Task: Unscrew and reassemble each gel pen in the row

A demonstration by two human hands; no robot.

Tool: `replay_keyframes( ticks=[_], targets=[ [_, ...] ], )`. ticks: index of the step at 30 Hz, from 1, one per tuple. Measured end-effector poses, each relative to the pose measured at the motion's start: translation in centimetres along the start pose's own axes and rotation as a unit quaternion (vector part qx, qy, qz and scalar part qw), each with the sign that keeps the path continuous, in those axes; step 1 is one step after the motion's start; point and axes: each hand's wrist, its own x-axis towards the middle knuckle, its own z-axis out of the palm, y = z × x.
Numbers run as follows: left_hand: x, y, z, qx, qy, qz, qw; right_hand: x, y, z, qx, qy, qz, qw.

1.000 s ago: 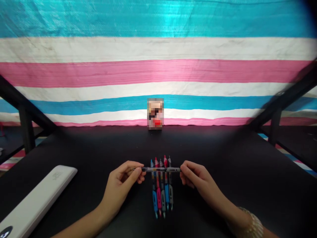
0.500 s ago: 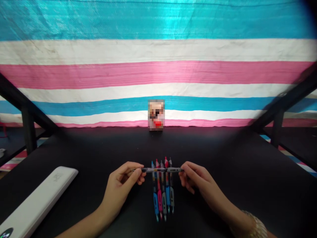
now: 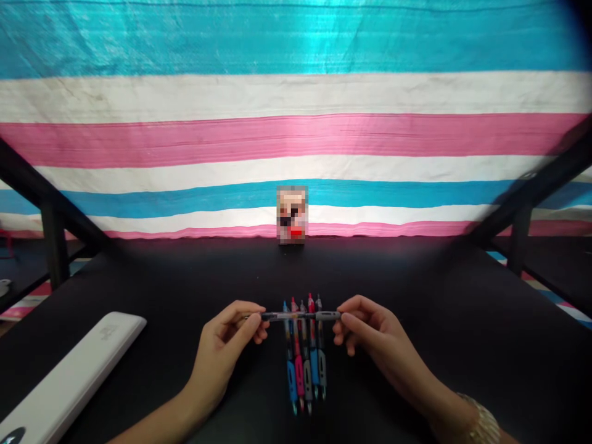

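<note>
A thin grey pen (image 3: 296,316) is held level above the black table (image 3: 416,296), one end in each hand. My left hand (image 3: 229,345) pinches its left end between thumb and fingers. My right hand (image 3: 370,336) pinches the right end, by the darker grip. Under the held pen, several pens (image 3: 304,357) in blue, pink and grey lie side by side on the table, running towards me.
A long white case (image 3: 69,382) lies at the front left. A small blurred card (image 3: 291,214) stands at the table's far edge, against a striped blue, white and pink cloth (image 3: 296,123). Black frame bars (image 3: 50,216) rise at both sides.
My right hand has edged slightly left and its fingers have shifted on the pen's end. The pen and my left hand have hardly moved.
</note>
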Motion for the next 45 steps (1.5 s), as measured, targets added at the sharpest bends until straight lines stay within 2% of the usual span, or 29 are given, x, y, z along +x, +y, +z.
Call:
replay_keyframes(
  ticks=[9,14,30,35,39,45],
  targets=[
    [0.1,0.6,0.1,-0.059,0.047,-0.009,0.997,-0.2,-0.2,-0.6,0.064,0.110,-0.041,0.991],
    [0.3,0.8,0.1,-0.071,0.062,-0.011,0.996,-0.2,-0.4,-0.8,0.066,0.139,-0.054,0.987],
    [0.0,0.9,0.1,-0.072,0.045,-0.011,0.996,-0.5,-0.7,-0.7,0.044,0.129,-0.058,0.989],
    [0.0,0.7,0.2,-0.062,0.028,-0.010,0.998,-0.6,-0.3,-0.4,0.040,0.097,-0.084,0.991],
    [0.0,0.3,0.1,-0.025,-0.004,-0.005,1.000,-1.0,-0.3,0.1,-0.057,0.057,-0.125,0.989],
    [-0.3,0.9,0.5,0.012,-0.023,0.007,1.000,-1.4,0.3,0.1,-0.199,0.059,-0.205,0.957]
  ],
)
